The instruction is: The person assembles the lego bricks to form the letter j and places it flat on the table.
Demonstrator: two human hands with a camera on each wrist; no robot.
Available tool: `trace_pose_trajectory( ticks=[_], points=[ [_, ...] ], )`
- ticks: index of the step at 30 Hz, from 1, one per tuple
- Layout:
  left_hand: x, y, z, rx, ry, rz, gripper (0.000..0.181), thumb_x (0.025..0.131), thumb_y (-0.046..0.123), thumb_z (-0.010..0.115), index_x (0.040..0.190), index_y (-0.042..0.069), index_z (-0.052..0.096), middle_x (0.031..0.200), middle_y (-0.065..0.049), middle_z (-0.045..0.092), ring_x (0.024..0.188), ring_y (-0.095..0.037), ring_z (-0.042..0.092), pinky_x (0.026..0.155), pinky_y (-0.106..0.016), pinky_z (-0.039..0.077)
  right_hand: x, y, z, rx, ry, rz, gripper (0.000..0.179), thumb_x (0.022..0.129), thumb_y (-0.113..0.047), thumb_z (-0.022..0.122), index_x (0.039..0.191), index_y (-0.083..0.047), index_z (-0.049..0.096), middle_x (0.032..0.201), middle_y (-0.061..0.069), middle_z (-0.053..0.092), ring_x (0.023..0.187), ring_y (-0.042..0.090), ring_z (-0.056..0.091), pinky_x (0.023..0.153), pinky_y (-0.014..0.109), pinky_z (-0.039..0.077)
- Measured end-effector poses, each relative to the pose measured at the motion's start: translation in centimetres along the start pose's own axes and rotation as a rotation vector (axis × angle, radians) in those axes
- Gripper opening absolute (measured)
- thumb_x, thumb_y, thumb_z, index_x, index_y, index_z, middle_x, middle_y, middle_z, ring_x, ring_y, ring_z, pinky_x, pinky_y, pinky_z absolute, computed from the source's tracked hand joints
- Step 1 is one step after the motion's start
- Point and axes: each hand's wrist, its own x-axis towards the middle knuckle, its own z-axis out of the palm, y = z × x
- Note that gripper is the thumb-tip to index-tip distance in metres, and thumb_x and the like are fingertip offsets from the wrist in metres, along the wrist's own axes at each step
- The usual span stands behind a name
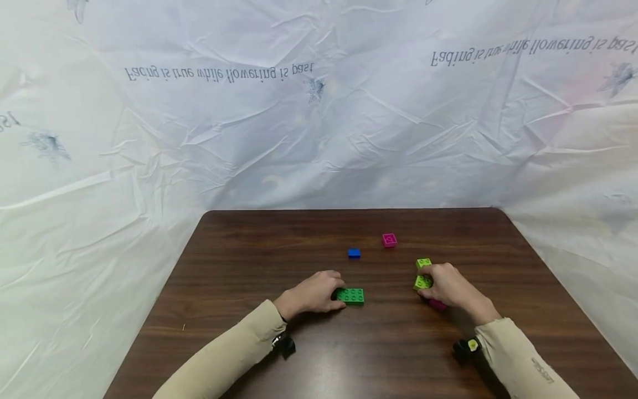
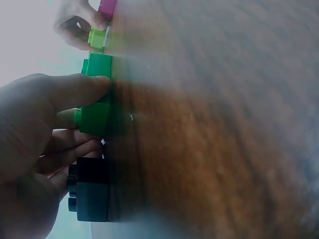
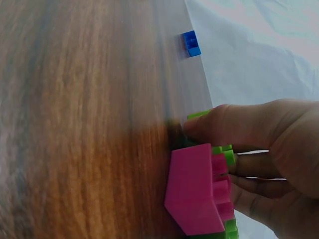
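The left hand (image 1: 314, 292) is gripping a green block (image 1: 354, 296) near its left end, while the right hand (image 1: 451, 285) is pinching a lime block (image 1: 422, 283) between thumb and finger. Both blocks are sitting on the brown tabletop (image 1: 249, 249), well apart. A pink block (image 3: 194, 191) is lying just beside the lime one, partly hidden under the right hand from above. Farther back, a blue block (image 1: 354, 253) and a magenta block (image 1: 389, 240) are resting near each other.

Beige sleeves (image 1: 226, 352), the right printed with what appears to be dark lettering (image 1: 542, 370), meet black wrist devices (image 1: 287, 346), one yellow-marked.
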Motion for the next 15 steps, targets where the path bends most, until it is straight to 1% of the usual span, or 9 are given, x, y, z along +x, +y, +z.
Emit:
trace_pose_trajectory(
  ticks=[5, 8, 11, 15],
  points=[
    [0.0, 0.1, -0.1, -0.002, -0.004, -0.007, 0.034, 0.084, 0.041, 0.074, 0.102, 0.013, 0.07, 0.087, 0.007, 0.055, 0.075, -0.004, 0.047, 0.07, -0.023, 0.045, 0.2, -0.2, -0.2, 0.017, 0.025, -0.042, 0.043, 0.074, -0.022, 0.083, 0.109, -0.001, 0.069, 0.082, 0.001, 0.067, 0.067, 0.011, 0.055, 0.06, 0.032, 0.049],
    [0.0, 0.1, -0.2, -0.011, -0.007, -0.012, 0.034, 0.083, 0.041, 0.075, 0.103, 0.013, 0.07, 0.088, 0.007, 0.055, 0.075, -0.004, 0.047, 0.07, -0.023, 0.045, 0.4, -0.5, -0.1, 0.026, 0.04, -0.06, 0.043, 0.074, -0.022, 0.084, 0.109, -0.002, 0.069, 0.083, 0.001, 0.068, 0.069, 0.011, 0.056, 0.062, 0.032, 0.049],
    [0.0, 0.1, -0.2, -0.015, -0.017, -0.02, 0.036, 0.084, 0.041, 0.075, 0.104, 0.012, 0.07, 0.089, 0.007, 0.056, 0.076, -0.004, 0.048, 0.07, -0.022, 0.045, 0.6, -0.8, -0.1, 0.045, 0.043, -0.083, 0.04, 0.074, -0.022, 0.083, 0.107, -0.003, 0.07, 0.087, 0.002, 0.069, 0.073, 0.011, 0.059, 0.063, 0.031, 0.05],
    [0.0, 0.1, -0.2, -0.015, -0.024, -0.028, 0.037, 0.084, 0.042, 0.074, 0.106, 0.012, 0.07, 0.091, 0.006, 0.056, 0.077, -0.004, 0.049, 0.071, -0.022, 0.046, 0.9, -1.2, -0.3, 0.082, 0.026, -0.106, 0.036, 0.076, -0.02, 0.082, 0.107, -0.004, 0.071, 0.096, 0.005, 0.07, 0.08, 0.012, 0.061, 0.065, 0.029, 0.051]
  ],
)
